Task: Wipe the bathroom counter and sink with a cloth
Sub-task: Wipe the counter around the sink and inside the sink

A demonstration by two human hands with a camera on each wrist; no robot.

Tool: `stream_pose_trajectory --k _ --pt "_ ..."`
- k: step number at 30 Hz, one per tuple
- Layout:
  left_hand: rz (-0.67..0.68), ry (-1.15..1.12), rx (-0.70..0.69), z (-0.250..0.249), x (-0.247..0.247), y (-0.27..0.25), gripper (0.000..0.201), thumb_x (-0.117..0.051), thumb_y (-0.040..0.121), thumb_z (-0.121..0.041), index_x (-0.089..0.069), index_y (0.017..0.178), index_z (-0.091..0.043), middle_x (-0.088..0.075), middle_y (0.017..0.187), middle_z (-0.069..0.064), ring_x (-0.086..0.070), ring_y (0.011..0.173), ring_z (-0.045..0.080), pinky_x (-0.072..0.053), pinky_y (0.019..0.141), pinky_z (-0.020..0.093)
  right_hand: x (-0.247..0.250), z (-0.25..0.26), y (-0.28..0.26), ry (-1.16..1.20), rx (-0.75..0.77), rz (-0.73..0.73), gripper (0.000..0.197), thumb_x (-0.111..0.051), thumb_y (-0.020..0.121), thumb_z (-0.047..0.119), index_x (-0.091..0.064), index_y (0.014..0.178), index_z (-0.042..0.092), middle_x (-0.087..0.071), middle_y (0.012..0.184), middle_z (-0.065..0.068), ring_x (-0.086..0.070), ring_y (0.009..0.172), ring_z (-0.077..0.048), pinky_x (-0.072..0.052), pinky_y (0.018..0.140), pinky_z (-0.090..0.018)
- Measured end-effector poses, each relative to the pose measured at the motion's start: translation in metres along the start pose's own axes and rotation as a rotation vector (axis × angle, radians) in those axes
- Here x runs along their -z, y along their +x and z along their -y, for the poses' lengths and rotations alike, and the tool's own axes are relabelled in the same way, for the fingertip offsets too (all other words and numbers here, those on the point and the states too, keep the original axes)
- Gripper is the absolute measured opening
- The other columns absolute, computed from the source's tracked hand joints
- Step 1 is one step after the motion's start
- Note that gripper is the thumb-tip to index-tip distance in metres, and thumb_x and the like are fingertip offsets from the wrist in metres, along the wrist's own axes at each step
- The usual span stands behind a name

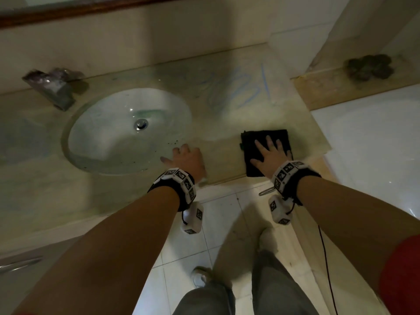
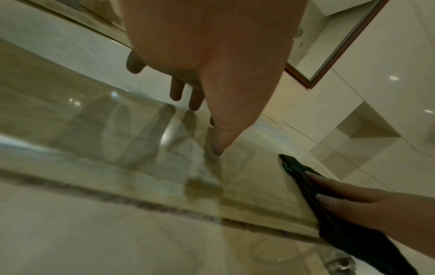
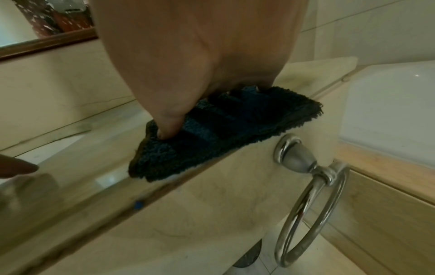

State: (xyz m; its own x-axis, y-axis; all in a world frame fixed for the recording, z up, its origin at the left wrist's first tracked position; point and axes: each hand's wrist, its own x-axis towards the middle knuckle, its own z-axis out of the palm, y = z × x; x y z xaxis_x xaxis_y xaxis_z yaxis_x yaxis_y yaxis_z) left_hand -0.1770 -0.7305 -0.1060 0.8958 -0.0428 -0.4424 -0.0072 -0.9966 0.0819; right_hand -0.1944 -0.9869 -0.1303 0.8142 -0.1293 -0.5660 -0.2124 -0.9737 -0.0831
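Note:
A folded dark cloth (image 1: 256, 142) lies on the beige marble counter (image 1: 227, 119) near its front right corner. My right hand (image 1: 269, 153) presses flat on the cloth, fingers spread and straight. The right wrist view shows the thumb pushing into the cloth (image 3: 212, 141) at the counter's front edge. My left hand (image 1: 187, 159) rests on the counter by the front right rim of the oval white sink (image 1: 106, 137), fingers extended and holding nothing. In the left wrist view its fingertips (image 2: 217, 147) touch the glossy counter (image 2: 247, 176), with the cloth (image 2: 296, 167) off to the right. Blue marks streak the counter behind the cloth.
A blurred faucet (image 1: 51, 87) stands behind the sink at the left. A chrome towel ring (image 3: 308, 204) hangs on the counter's front face below the cloth. A white bathtub (image 1: 372, 142) adjoins on the right, with a dark flower-shaped item (image 1: 370, 67) on its ledge. A framed mirror (image 1: 68, 10) runs along the back.

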Motion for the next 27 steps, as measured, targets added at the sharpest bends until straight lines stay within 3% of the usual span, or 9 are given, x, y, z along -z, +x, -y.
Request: stream_pose_trajectory --k 4,7,16,21,27 --pt "-0.006 -0.037 -0.029 -0.031 0.005 0.017 0.060 -0.058 0.088 -0.036 -0.036 0.144 -0.034 -0.013 0.159 -0.003 -0.011 0.145 0.033 -0.015 0.106 0.072 0.012 -0.019 0.013 0.018 0.000 -0.003 0.072 -0.035 0.095 0.063 0.005 0.152 0.044 0.018 0.162 0.007 0.013 0.149 -0.026 -0.003 0.119 -0.054" --pt "0.006 -0.064 0.006 -0.056 0.007 0.031 0.062 -0.057 0.090 -0.034 -0.032 0.146 -0.033 -0.010 0.161 -0.003 -0.008 0.146 0.034 -0.016 0.107 0.072 0.025 -0.037 0.029 0.008 0.001 0.001 0.071 -0.035 0.096 0.062 0.005 0.152 0.044 0.018 0.162 0.007 0.013 0.149 -0.026 -0.003 0.119 -0.055" --pt "-0.033 -0.110 0.184 -0.102 0.019 0.062 0.056 -0.051 0.094 -0.041 -0.031 0.145 -0.030 -0.016 0.159 -0.001 -0.020 0.142 0.034 -0.031 0.104 0.065 0.087 -0.093 0.101 -0.067 0.062 0.034 0.072 -0.035 0.096 0.061 0.005 0.153 0.042 0.018 0.162 0.004 0.012 0.149 -0.030 -0.004 0.119 -0.057" --pt "-0.020 -0.109 0.311 -0.106 0.016 0.072 0.057 -0.061 0.084 -0.047 -0.039 0.134 -0.030 -0.024 0.154 0.003 -0.027 0.136 0.037 -0.035 0.097 0.065 0.103 -0.096 0.123 -0.093 0.125 0.016 0.070 -0.035 0.098 0.057 0.005 0.154 0.040 0.019 0.162 0.003 0.013 0.149 -0.032 -0.004 0.118 -0.059" --pt "-0.034 -0.115 0.338 -0.100 0.019 0.080 0.071 -0.069 0.072 -0.058 -0.039 0.130 -0.029 -0.032 0.146 0.004 -0.034 0.129 0.037 -0.039 0.093 0.066 0.114 -0.092 0.138 -0.097 0.161 0.009 0.069 -0.037 0.099 0.055 0.001 0.154 0.038 0.015 0.163 0.002 0.011 0.149 -0.033 -0.006 0.117 -0.061"
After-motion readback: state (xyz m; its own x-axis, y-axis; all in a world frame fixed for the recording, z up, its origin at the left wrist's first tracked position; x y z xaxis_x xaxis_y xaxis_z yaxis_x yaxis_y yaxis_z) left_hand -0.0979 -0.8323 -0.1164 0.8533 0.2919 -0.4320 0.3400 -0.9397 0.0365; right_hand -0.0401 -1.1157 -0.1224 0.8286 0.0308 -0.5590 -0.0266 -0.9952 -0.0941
